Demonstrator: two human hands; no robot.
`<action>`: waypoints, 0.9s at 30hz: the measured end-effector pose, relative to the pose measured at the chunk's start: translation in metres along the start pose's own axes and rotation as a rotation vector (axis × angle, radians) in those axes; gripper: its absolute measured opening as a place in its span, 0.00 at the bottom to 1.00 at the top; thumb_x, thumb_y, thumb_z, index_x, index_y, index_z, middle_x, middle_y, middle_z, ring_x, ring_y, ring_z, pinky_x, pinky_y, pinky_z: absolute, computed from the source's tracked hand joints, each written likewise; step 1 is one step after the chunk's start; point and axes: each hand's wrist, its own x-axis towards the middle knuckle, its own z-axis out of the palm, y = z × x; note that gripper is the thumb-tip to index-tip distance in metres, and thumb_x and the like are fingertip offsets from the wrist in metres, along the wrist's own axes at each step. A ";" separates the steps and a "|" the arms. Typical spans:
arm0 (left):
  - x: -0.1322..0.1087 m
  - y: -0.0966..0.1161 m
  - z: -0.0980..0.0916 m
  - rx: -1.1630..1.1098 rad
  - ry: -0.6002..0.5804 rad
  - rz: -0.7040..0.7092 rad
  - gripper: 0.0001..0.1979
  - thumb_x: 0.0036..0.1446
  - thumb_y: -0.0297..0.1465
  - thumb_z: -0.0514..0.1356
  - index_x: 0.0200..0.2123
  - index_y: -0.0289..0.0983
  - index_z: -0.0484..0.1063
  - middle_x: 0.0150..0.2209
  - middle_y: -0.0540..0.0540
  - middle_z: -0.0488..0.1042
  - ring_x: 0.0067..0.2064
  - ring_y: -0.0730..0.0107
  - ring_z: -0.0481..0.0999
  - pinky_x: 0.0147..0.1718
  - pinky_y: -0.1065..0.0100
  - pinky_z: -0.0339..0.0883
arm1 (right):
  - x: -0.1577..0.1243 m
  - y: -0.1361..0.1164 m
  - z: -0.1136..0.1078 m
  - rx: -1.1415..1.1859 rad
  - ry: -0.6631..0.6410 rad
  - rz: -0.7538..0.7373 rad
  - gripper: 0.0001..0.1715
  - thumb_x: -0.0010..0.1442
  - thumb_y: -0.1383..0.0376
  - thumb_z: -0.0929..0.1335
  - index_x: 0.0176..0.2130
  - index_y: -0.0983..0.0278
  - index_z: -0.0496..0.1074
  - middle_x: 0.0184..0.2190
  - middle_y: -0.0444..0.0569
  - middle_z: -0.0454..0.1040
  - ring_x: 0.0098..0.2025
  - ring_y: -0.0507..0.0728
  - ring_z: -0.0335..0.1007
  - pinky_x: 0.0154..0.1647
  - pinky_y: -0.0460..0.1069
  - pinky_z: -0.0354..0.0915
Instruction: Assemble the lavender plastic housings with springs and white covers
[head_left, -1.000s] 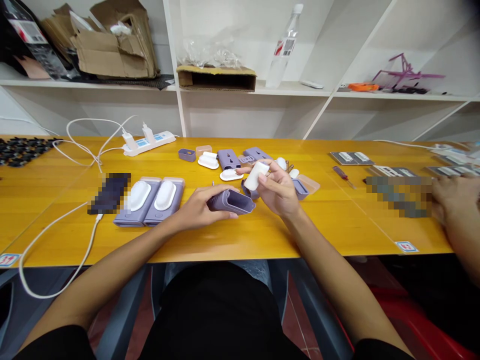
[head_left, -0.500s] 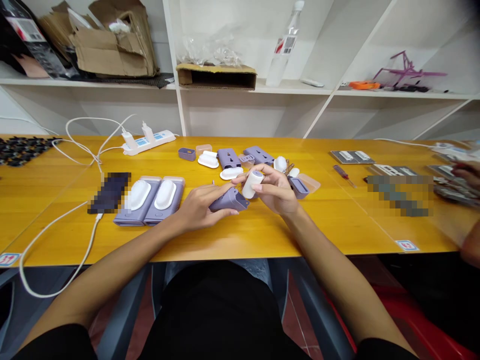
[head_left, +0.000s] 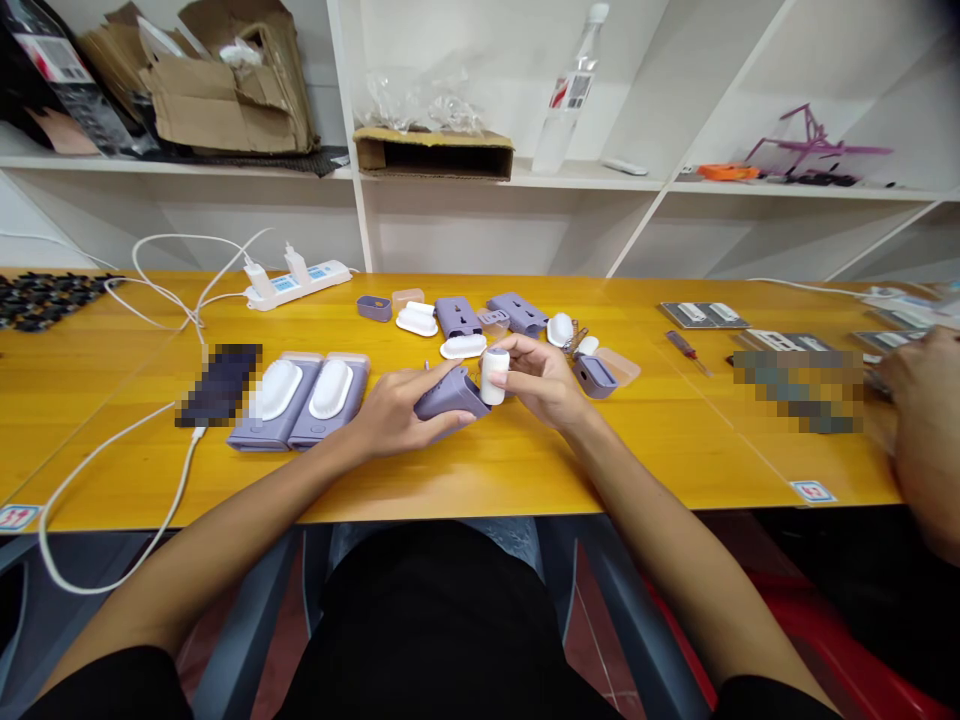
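Note:
My left hand (head_left: 386, 412) grips a hollow lavender plastic casing (head_left: 452, 395), which is tilted with its end raised. My right hand (head_left: 541, 382) pinches a white cylindrical plastic part (head_left: 494, 376) upright between thumb and fingers, right beside the casing's end. Just left of my left hand lie two lavender units with white oval tops (head_left: 298, 402). Past my right hand, a small lavender casing (head_left: 595, 378) rests against a pale pink tray (head_left: 619, 367). Several more lavender and white pieces lie towards the back, such as a white oval piece (head_left: 463, 347).
The yellow wooden table (head_left: 570, 470) holds a pixelated phone (head_left: 218, 385) on a white cable and a white power strip (head_left: 296, 285). A co-worker's hand (head_left: 926, 400) works at the right beside a red-handled screwdriver (head_left: 686, 352). White shelves with cardboard stand behind.
The white part has turned upright and come down beside the casing's end. The casing now tilts more in my left hand. The co-worker's hand has shifted at the right edge.

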 end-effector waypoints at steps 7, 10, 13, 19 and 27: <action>0.001 0.003 0.000 -0.052 0.032 -0.016 0.33 0.64 0.49 0.73 0.66 0.38 0.79 0.54 0.34 0.87 0.49 0.46 0.90 0.50 0.55 0.83 | 0.001 0.007 -0.005 -0.007 -0.006 0.030 0.22 0.52 0.58 0.86 0.41 0.60 0.80 0.34 0.44 0.79 0.34 0.54 0.73 0.35 0.49 0.67; 0.001 0.004 -0.001 -0.053 0.029 -0.019 0.33 0.63 0.49 0.73 0.66 0.37 0.80 0.56 0.34 0.86 0.49 0.48 0.90 0.50 0.56 0.83 | 0.001 0.007 -0.005 -0.002 -0.022 0.029 0.22 0.52 0.58 0.86 0.42 0.60 0.80 0.35 0.44 0.79 0.34 0.54 0.74 0.35 0.49 0.68; 0.000 0.002 0.000 -0.044 0.041 0.013 0.33 0.64 0.48 0.73 0.66 0.37 0.79 0.56 0.34 0.86 0.49 0.48 0.91 0.49 0.58 0.83 | 0.002 0.007 -0.004 -0.002 -0.034 0.024 0.23 0.51 0.57 0.86 0.41 0.61 0.80 0.35 0.44 0.79 0.34 0.53 0.74 0.36 0.49 0.68; 0.000 -0.001 0.002 -0.010 0.058 0.043 0.34 0.65 0.47 0.72 0.66 0.33 0.78 0.56 0.33 0.86 0.48 0.50 0.91 0.48 0.60 0.83 | 0.002 0.005 -0.003 -0.007 -0.075 0.015 0.22 0.51 0.57 0.86 0.42 0.60 0.83 0.36 0.45 0.81 0.36 0.54 0.75 0.38 0.49 0.70; 0.001 0.004 -0.002 -0.035 0.024 0.000 0.31 0.65 0.46 0.72 0.64 0.33 0.80 0.55 0.35 0.87 0.47 0.52 0.90 0.47 0.61 0.83 | 0.002 0.007 -0.005 -0.050 -0.135 0.001 0.22 0.53 0.56 0.86 0.46 0.59 0.86 0.44 0.48 0.84 0.42 0.56 0.78 0.44 0.52 0.74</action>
